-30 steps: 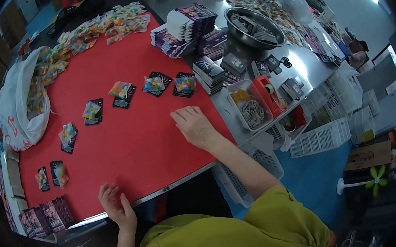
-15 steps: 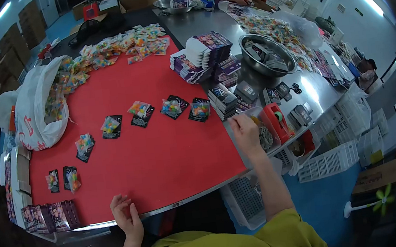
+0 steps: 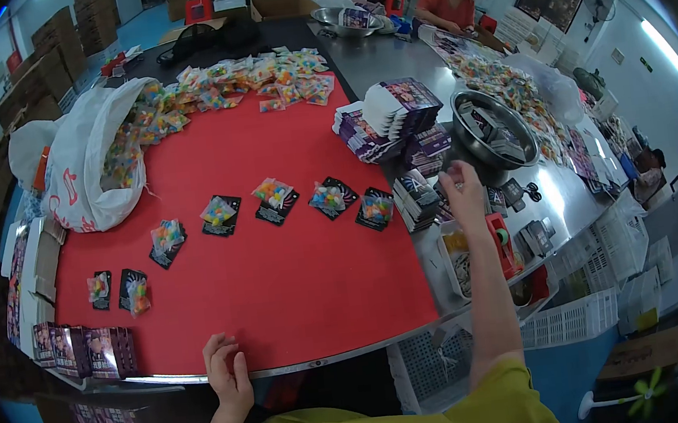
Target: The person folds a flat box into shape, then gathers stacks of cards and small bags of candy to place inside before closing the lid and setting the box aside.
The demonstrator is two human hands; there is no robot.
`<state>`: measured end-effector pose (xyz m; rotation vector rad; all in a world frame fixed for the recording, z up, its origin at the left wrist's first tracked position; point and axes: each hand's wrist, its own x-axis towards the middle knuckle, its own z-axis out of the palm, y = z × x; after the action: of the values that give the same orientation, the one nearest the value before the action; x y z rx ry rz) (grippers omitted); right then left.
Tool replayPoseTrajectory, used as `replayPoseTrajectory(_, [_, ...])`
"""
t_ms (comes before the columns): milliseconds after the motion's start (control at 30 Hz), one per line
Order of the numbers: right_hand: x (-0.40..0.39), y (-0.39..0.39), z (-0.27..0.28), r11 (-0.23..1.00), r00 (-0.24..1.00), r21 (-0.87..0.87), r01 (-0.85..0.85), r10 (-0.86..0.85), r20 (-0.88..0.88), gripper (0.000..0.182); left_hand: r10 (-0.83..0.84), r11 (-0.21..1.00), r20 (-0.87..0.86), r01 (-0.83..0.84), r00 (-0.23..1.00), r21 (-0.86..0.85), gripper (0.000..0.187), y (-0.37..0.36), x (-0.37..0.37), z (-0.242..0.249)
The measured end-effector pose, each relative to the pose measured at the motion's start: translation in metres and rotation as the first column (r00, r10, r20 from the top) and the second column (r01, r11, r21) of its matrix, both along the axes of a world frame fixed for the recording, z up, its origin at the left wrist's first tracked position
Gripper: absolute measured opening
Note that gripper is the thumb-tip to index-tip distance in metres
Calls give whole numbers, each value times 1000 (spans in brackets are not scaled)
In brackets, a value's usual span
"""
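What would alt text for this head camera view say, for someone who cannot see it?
A person's right hand reaches over card stacks toward a steel bowl, while the left hand rests on the near edge of a red mat. Black cards topped with candy bags lie in a row on the mat, and a white sack spills more bags behind.

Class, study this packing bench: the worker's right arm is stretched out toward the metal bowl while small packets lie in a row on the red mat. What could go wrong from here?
1. The right hand reaches across the red tape dispenser and the clear tub; the forearm could well knock either one.
2. The stacks of purple cards lean beside the metal bowl, so a nudge might topple them.
3. The left hand rests on the red mat at its edge; tugging it could shift the candy packets.
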<state>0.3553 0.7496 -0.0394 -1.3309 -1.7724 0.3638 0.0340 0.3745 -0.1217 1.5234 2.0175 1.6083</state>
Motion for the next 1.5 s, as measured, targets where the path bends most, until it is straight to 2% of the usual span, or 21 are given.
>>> replayPoseTrajectory(67, [-7,21,16,995,998,91,-51,46,52,37,26,1000,14,-26,1000,-10,15,-1,2,-1])
replayPoseTrajectory(200, [-4,85,29,996,994,14,-93,93,-64,41,47,999,98,-48,994,14,19,1,4,-2])
replayPoseTrajectory(233, [-1,90,33,996,997,55,-71,70,25,42,72,997,105,-73,992,-3,19,3,4,-3])
replayPoseTrajectory(300, [-9,93,43,988,978,137,-74,45,205,43,73,997,-29,-74,997,-13,19,1,3,0])
replayPoseTrajectory(367, [-23,79,47,974,935,167,-155,90,342,47,73,996,-98,-77,992,-45,22,3,3,12])
replayPoseTrajectory(467, [-12,112,25,881,734,338,-331,15,679,61,98,994,-4,-98,995,-37,27,3,7,13])
replayPoseTrajectory(667, [-7,154,5,885,695,361,-293,-62,716,65,116,993,-20,-116,993,0,29,3,7,14])
replayPoseTrajectory(767, [-3,157,7,876,674,357,-325,-50,737,73,126,989,27,-124,992,-77,31,6,9,20])
replayPoseTrajectory(833, [-20,127,23,902,739,333,-275,-23,673,74,92,992,-30,-94,995,-80,34,6,9,22])
replayPoseTrajectory(867, [-31,113,34,921,849,304,-242,50,526,69,81,995,-74,-85,994,-57,35,9,7,21])
replayPoseTrajectory(900, [-34,111,36,912,901,383,-146,-38,433,61,27,999,-63,-29,998,-26,37,16,6,28])
replayPoseTrajectory(967, [-17,134,31,992,996,-92,88,-87,12,59,-38,999,-67,39,997,10,39,41,3,45])
replayPoseTrajectory(1000, [-22,128,32,949,965,-313,-23,-61,-256,60,-101,994,55,99,993,45,39,62,0,55])
replayPoseTrajectory(1033, [-35,116,31,859,856,-473,-196,-86,-510,60,-163,985,173,151,971,81,40,84,-4,67])
replayPoseTrajectory(1100, [-66,79,47,797,852,-567,-206,-139,-505,64,-309,951,442,271,842,149,42,149,-12,97])
replayPoseTrajectory(1167, [-61,96,31,783,858,-586,-206,-143,-493,70,-397,912,588,373,704,170,46,222,-16,129])
replayPoseTrajectory(1233, [-63,98,30,749,792,-598,-287,-166,-587,71,-476,874,552,438,685,210,56,308,-15,146])
replayPoseTrajectory(1367, [-70,101,30,654,766,-674,-344,-220,-604,78,-514,808,517,589,685,23,79,433,21,171])
replayPoseTrajectory(1400, [-72,100,29,653,764,-681,-331,-239,-599,82,-521,800,519,600,678,19,79,463,31,165])
replayPoseTrajectory(1467, [-78,98,31,669,743,-675,-311,-272,-612,82,-472,795,391,573,790,-199,78,520,47,138])
replayPoseTrajectory(1500, [-79,98,30,688,724,-664,-294,-293,-624,83,-491,778,393,594,778,-204,78,535,50,132])
